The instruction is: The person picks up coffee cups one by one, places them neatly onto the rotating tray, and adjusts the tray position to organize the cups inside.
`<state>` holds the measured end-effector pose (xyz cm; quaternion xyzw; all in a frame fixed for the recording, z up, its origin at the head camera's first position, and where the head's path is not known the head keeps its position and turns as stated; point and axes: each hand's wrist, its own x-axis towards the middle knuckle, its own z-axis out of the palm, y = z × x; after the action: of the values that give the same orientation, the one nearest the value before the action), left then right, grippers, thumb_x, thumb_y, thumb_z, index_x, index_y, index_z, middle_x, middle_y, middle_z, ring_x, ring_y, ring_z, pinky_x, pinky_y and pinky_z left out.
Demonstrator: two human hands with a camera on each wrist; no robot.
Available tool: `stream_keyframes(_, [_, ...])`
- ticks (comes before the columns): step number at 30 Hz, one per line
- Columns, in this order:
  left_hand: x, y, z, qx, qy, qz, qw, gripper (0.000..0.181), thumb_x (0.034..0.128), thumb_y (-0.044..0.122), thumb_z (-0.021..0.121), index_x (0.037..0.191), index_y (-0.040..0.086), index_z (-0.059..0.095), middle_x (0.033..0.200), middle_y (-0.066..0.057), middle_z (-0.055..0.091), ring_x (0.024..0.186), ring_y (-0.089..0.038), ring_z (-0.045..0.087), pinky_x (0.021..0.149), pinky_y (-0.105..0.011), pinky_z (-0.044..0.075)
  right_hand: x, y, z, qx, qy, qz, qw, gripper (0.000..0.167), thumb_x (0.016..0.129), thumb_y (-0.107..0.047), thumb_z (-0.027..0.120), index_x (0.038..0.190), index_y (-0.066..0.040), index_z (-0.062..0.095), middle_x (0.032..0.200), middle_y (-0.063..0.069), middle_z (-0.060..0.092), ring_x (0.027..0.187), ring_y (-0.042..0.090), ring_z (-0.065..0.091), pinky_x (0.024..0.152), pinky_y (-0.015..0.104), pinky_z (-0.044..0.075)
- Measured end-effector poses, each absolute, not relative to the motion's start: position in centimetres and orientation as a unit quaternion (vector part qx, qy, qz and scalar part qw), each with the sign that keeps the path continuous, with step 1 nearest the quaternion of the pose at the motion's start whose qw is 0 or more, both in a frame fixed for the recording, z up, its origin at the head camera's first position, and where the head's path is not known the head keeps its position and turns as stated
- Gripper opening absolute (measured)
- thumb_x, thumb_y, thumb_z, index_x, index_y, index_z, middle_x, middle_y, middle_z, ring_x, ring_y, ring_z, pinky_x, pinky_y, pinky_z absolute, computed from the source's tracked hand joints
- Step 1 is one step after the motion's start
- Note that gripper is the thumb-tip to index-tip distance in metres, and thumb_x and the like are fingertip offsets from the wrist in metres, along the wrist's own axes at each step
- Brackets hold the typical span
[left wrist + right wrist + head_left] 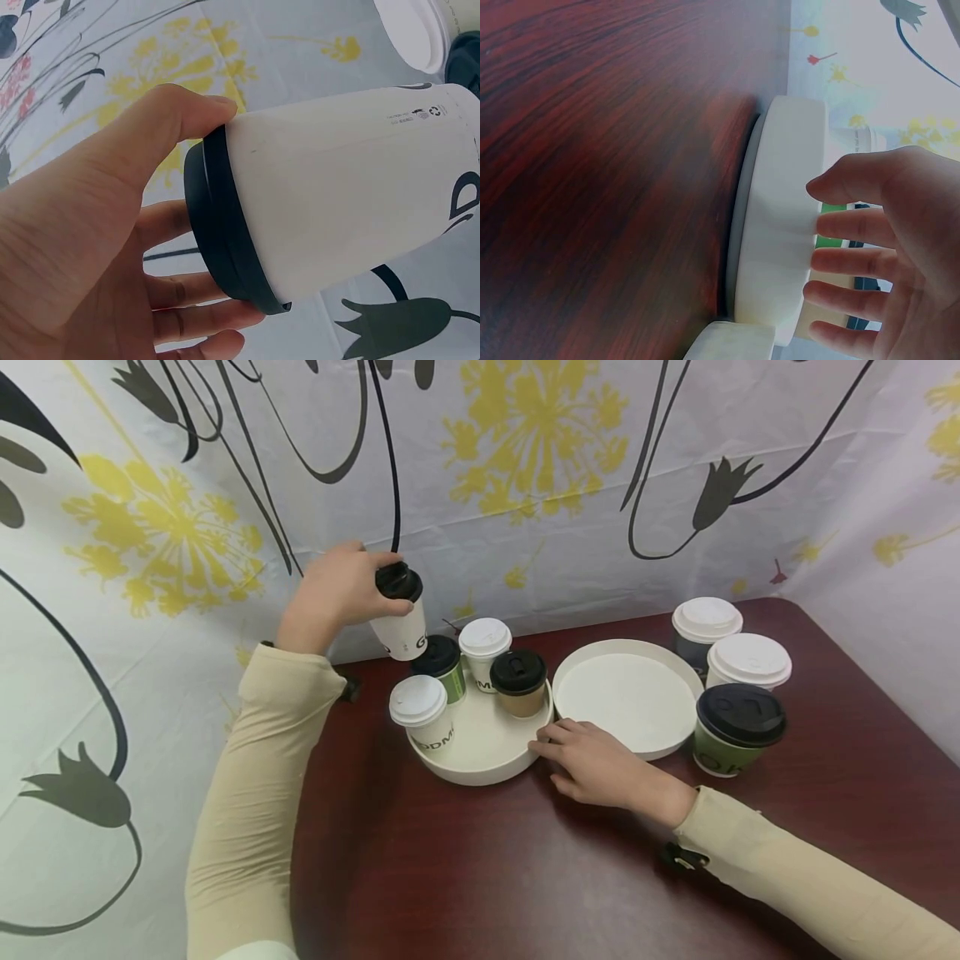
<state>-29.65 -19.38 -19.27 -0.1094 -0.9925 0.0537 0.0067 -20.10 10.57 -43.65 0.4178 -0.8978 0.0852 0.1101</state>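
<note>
My left hand (333, 597) grips a white paper cup (402, 633) by its black lid (225, 217), with the thumb on one side and the fingers on the other. This cup is held up over the back left of a round white tray (480, 774). On that tray stand a white-lidded cup (429, 727) in front, a green cup (452, 683), another white-lidded cup (486, 647) and a brown cup (520, 700) with a black lid. At the tray's right rim is my right hand (596, 766), fingers extended and loosely bent; whether they touch it is unclear.
A second round tray (626, 693) sits right of the first, with no cups on it. Beyond it stand a green cup (723, 752) with a black lid and two white-lidded cups. A patterned curtain (540, 560) hangs behind the dark red table (465, 868).
</note>
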Motion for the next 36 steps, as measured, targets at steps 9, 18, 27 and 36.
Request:
stream_keyframes(9, [-28.7, -17.7, -19.3, -0.124, -0.991, 0.058, 0.014, 0.076, 0.0831, 0.054, 0.065, 0.151, 0.03, 0.041, 0.142, -0.018, 0.048, 0.12, -0.036, 0.052, 0.092, -0.058, 0.048, -20.1, 10.6, -43.7, 0.416, -0.899, 0.086, 0.108, 0.047, 0.083, -0.023, 0.073, 0.127, -0.009, 0.065, 0.125, 0.01, 0.063, 0.115, 0.029, 0.059, 0.093, 0.046, 0.052])
stream_keyframes(18, [-27.5, -16.0, -19.3, -0.163, -0.984, 0.071, 0.016, 0.075, 0.0829, 0.053, 0.068, 0.149, 0.029, 0.043, 0.138, -0.016, 0.053, 0.111, -0.034, 0.057, 0.087, -0.052, 0.05, -20.1, 10.6, -43.8, 0.413, -0.899, 0.093, 0.107, 0.048, 0.082, -0.023, 0.073, 0.127, -0.01, 0.066, 0.124, 0.008, 0.063, 0.115, 0.028, 0.059, 0.093, 0.046, 0.052])
stream_keyframes(27, [-26.8, -14.9, -20.1, -0.184, -0.979, 0.092, 0.005, 0.076, 0.0803, 0.055, 0.07, 0.147, 0.029, 0.046, 0.133, -0.013, 0.055, 0.108, -0.032, 0.059, 0.085, -0.049, 0.052, -20.0, 10.6, -43.6, 0.416, -0.898, 0.092, 0.112, 0.048, 0.081, -0.024, 0.074, 0.127, -0.01, 0.066, 0.123, 0.008, 0.063, 0.114, 0.028, 0.06, 0.092, 0.045, 0.052])
stream_keyframes(36, [-25.8, -14.3, -21.0, -0.217, -0.972, 0.091, 0.007, 0.072, 0.0766, 0.052, 0.074, 0.141, 0.029, 0.052, 0.122, -0.009, 0.06, 0.105, -0.027, 0.06, 0.084, -0.047, 0.052, -20.0, 10.7, -43.6, 0.414, -0.9, 0.093, 0.1, 0.049, 0.083, -0.024, 0.073, 0.129, -0.01, 0.065, 0.126, 0.008, 0.063, 0.117, 0.029, 0.059, 0.095, 0.046, 0.051])
